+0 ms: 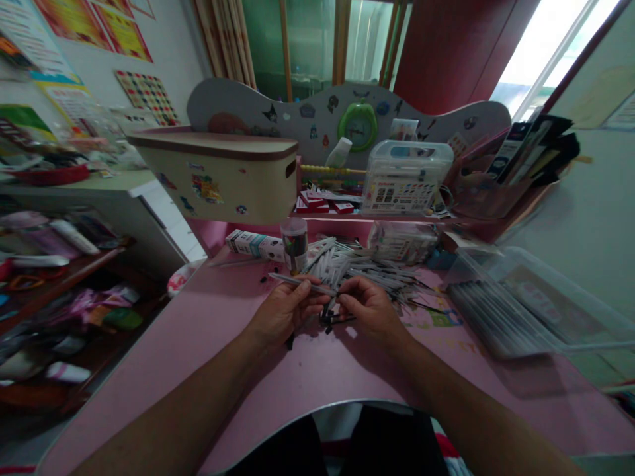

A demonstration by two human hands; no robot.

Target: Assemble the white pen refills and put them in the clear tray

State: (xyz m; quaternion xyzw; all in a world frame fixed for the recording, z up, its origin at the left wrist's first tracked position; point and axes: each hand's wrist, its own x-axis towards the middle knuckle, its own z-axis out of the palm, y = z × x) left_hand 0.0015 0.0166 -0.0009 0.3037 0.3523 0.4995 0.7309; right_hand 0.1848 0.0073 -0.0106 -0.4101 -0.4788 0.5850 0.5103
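Observation:
Both my hands rest on a pink desk [208,330], close together near its middle. My left hand [284,312] is closed round a thin grey-white pen [297,282] that sticks out to the upper left. My right hand [368,305] pinches the pen's other end with curled fingers. A few small black parts [333,318] lie on the desk between and under my hands. Just beyond my fingers a loose pile of white and grey pens [357,263] spreads across the desk.
A small clear jar [294,244] and a flat box [254,243] stand behind the left hand. A clear tray of packed pens [501,311] sits at the right. A cream wooden box [223,173] and a clear plastic case [405,177] are on the shelf behind. Cluttered shelves [59,277] fill the left.

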